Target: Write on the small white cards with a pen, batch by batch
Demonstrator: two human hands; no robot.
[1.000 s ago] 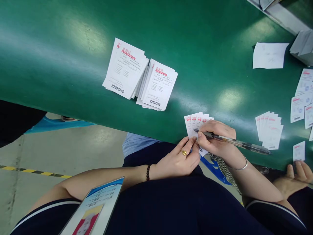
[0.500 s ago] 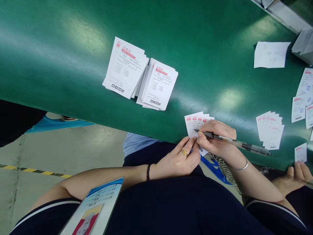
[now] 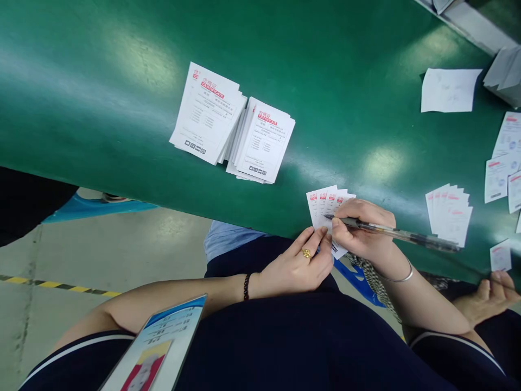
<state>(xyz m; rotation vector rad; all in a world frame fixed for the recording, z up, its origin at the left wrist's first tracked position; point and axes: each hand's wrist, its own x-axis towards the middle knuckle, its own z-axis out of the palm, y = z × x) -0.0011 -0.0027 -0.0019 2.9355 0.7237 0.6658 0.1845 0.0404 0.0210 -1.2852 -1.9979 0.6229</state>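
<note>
A small fan of white certificate cards [image 3: 319, 202] with red print lies at the near edge of the green table. My left hand [image 3: 303, 260], with a gold ring, has its fingers closed on the lower ends of these cards. In my right hand [image 3: 364, 231] a dark, see-through pen [image 3: 411, 237] is gripped, its tip at the cards' surface. The right hand covers the right side of the fan. Two stacks of certificate cards, a left stack [image 3: 207, 117] and a right stack [image 3: 264, 142], sit farther up the table.
To the right lie another fan of cards [image 3: 451, 214], a blank white sheet [image 3: 450, 89] and several stamped cards [image 3: 500, 176]. Another person's hand [image 3: 488, 298] is at the right edge beside a card [image 3: 500, 255]. A badge [image 3: 157, 342] hangs at my chest.
My right hand has shifted slightly right, and the pen's rear end has swung a little to the right. The left hand and the cards stay nearly in place.
</note>
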